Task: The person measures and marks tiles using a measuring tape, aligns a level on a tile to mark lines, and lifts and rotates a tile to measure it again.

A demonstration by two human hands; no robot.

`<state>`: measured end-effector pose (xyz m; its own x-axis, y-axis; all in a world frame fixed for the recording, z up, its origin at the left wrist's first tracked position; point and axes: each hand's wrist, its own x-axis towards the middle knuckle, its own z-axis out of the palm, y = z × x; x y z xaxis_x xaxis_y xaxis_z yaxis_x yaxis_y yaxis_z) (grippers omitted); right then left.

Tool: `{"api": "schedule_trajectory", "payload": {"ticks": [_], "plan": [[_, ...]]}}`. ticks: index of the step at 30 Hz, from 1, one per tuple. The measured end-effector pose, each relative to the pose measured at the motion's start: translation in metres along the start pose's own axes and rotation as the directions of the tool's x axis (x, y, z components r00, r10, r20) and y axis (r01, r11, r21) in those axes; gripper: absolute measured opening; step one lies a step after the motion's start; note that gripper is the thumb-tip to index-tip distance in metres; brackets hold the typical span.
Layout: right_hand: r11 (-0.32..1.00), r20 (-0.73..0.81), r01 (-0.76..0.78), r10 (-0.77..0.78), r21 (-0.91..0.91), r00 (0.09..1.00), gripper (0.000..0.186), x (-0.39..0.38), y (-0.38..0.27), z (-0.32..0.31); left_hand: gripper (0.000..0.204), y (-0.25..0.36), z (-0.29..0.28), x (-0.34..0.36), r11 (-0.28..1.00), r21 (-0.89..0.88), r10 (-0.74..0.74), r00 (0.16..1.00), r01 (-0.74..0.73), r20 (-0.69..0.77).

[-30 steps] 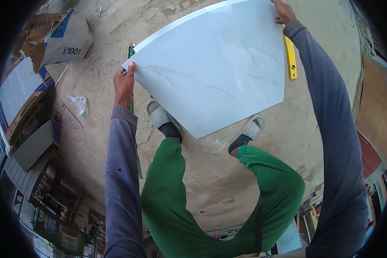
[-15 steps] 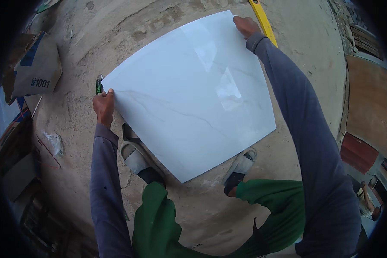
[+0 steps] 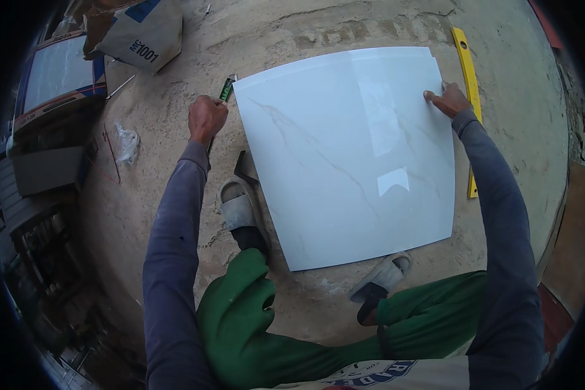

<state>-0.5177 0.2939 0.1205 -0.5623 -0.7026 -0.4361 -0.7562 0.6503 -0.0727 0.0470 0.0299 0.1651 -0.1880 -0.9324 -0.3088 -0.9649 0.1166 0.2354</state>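
Observation:
A large glossy white tile [image 3: 331,169] with grey veining lies in front of me, over the ground between my feet. A narrow strip along its far edge looks like a second tile beneath. My right hand [image 3: 451,102] holds the tile's right edge near the far corner, thumb on the face and fingers at the side. Just off the left edge, my left hand [image 3: 208,119] is closed around a slim green-and-black tool [image 3: 226,89], whose far end sits beside the tile's far left corner. The fist hides most of the tool, so its kind is unclear.
A yellow spirit level [image 3: 472,110] lies right of the tile. At far left are a paper sack [image 3: 143,39], a box [image 3: 58,81] and a crumpled plastic bag [image 3: 128,143]. A dark angled piece [image 3: 244,170] lies by my left sandal [image 3: 237,201]; my right sandal [image 3: 390,270] touches the near edge.
My left hand has come off the tile's edge and closed beside it. My right hand has slid from the far corner down the right edge. The whole view has turned and shifted.

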Motion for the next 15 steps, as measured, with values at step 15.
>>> {"api": "schedule_trajectory", "payload": {"ticks": [15], "plan": [[0.994, -0.103, 0.108, -0.107, 0.001, 0.989, 0.099, -0.025, 0.042, 0.042, 0.044, -0.045, -0.098, -0.453, 0.370, -0.628, -0.442, 0.724, 0.684, 0.529]]}}
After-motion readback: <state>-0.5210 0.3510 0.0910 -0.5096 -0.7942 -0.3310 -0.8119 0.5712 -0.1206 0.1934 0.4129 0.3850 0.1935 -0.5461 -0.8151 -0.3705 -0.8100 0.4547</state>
